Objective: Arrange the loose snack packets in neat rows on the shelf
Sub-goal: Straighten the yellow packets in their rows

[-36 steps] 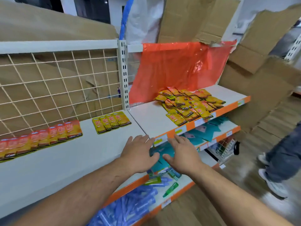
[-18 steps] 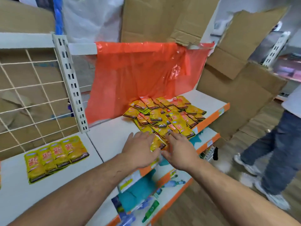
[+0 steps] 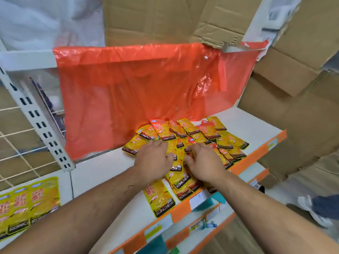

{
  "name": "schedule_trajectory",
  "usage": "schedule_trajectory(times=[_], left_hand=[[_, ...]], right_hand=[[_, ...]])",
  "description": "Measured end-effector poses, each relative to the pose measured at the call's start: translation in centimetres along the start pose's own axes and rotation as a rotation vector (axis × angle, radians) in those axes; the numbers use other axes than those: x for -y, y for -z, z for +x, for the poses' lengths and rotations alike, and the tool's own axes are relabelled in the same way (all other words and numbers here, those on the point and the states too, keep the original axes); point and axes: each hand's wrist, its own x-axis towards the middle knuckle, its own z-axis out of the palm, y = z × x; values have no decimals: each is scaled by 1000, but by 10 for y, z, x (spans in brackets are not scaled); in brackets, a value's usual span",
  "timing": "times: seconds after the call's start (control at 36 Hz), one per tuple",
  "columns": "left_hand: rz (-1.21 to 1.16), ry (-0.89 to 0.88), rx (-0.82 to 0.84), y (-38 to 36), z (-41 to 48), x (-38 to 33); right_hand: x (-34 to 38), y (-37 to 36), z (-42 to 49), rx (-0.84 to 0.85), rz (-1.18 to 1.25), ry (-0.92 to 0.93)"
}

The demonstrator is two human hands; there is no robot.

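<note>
Our left hand (image 3: 153, 160) lies flat on the loose pile of shiny yellow and orange snack packets (image 3: 231, 142) and hides the ones under it. Our right hand (image 3: 205, 162), just beside it, bends its fingertips out of sight, so we cannot tell if it holds a packet. Left of the pile, the neat row of yellow packets (image 3: 31, 202) is cut off by the edge. Right of the pile, a white shoe (image 3: 310, 208) is blurry. Below the pile, the little white shelf labels (image 3: 197, 199) are too small to read.
</note>
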Motion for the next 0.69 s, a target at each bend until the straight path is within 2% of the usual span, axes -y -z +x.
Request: schedule_trajectory(times=[0.11,0.25,0.39,0.53,0.69], left_hand=[[25,186,-79,-8,32,-6],[37,358,-145,-12,62,-9],[175,449,-16,-22,80,-9],[142,480,-95,-26,86,-23],[73,600,-142,-26,90,-35]], right_hand=[[-19,2,41,23,124,-7],[-38,2,94,71,195,82],[-43,0,136,191,167,160],[-43,-16,165,266,183,144],[-44,-25,183,244,196,113]])
